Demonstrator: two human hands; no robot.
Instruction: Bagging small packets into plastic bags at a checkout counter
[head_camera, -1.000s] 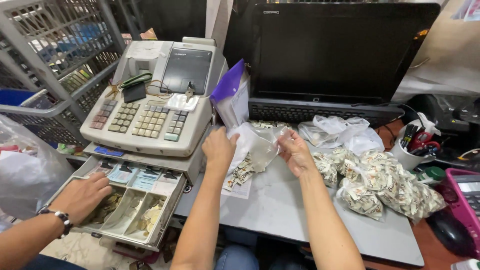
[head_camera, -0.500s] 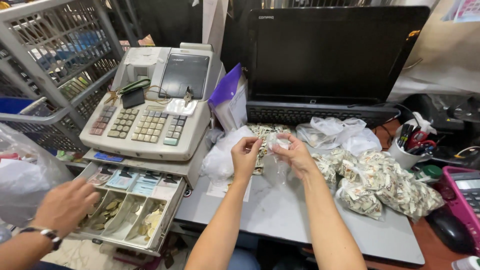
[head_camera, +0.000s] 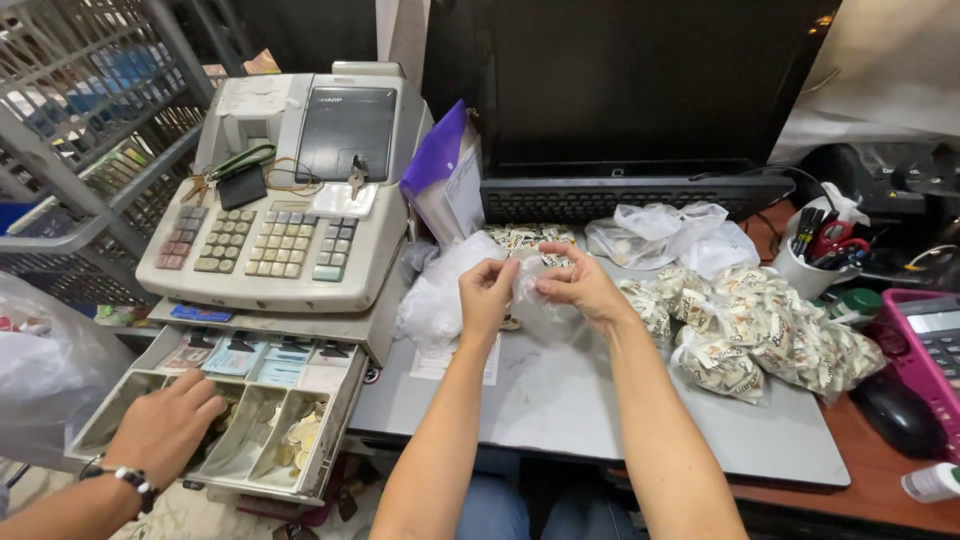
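My left hand (head_camera: 487, 296) and my right hand (head_camera: 582, 286) are raised above the grey desk (head_camera: 560, 400), both pinching the top of a small clear plastic bag (head_camera: 537, 308) that hangs between them. Behind the bag lie loose small wrapped pieces (head_camera: 520, 238). To the right sits a heap of filled clear bags of small wrapped sweets (head_camera: 765, 335). Crumpled empty plastic (head_camera: 435, 295) lies left of my left hand.
A cash register (head_camera: 280, 200) stands at left, its coin drawer (head_camera: 335, 425) pulled out. Another person's hand (head_camera: 165, 425) with a wristwatch rests in the drawer. A black laptop (head_camera: 620, 100), purple folder (head_camera: 435, 150), pen cup (head_camera: 812, 262), pink calculator (head_camera: 930, 345), mouse (head_camera: 895, 410) and wire basket (head_camera: 80, 120) surround the desk.
My hands drew closer together and lifted the clear bag off the desk. The other person's hand shifted right, into the coin drawer.
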